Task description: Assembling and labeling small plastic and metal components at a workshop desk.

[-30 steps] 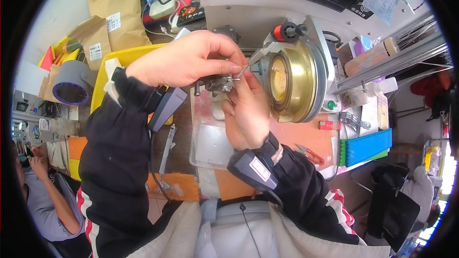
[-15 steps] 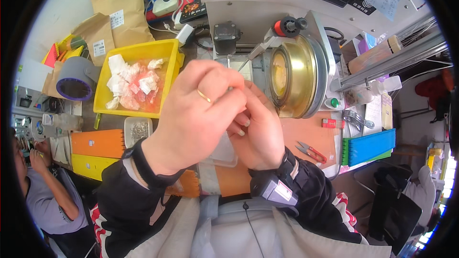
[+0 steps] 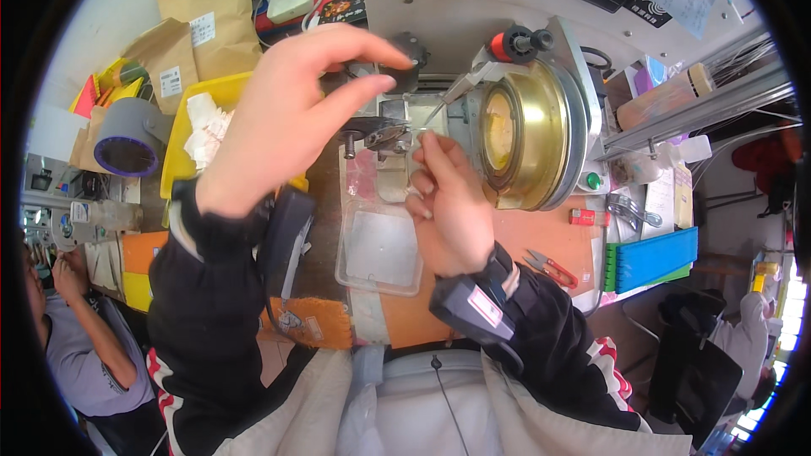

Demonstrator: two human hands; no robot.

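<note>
My left hand [image 3: 283, 110] is raised over the machine's left side, thumb and forefinger spread apart with nothing seen between them. Below its fingertips sits a small dark metal clamp [image 3: 376, 133] on the machine. My right hand [image 3: 456, 207] is beside the clamp, thumb and forefinger pinched close to its tip; anything in the pinch is too small to make out. Just right of that hand stands a large brass-coloured wheel [image 3: 541, 135]. A thin pointed metal arm [image 3: 460, 84] slants down toward the clamp. Behind my left fingers is a black block-shaped part [image 3: 405, 55], partly hidden.
A clear plastic tray [image 3: 380, 249] lies in front of the clamp. Red-handled snips [image 3: 557, 272] and a red lighter [image 3: 585, 217] lie right, near a blue toothed tray [image 3: 655, 257]. My left arm partly covers a yellow bin [image 3: 177, 152] of crumpled paper. Another person [image 3: 93, 355] sits far left.
My hands, earlier together in front of the machine, are now apart. The left has moved up and left and opened; the right remains pinched near the clamp, which now shows.
</note>
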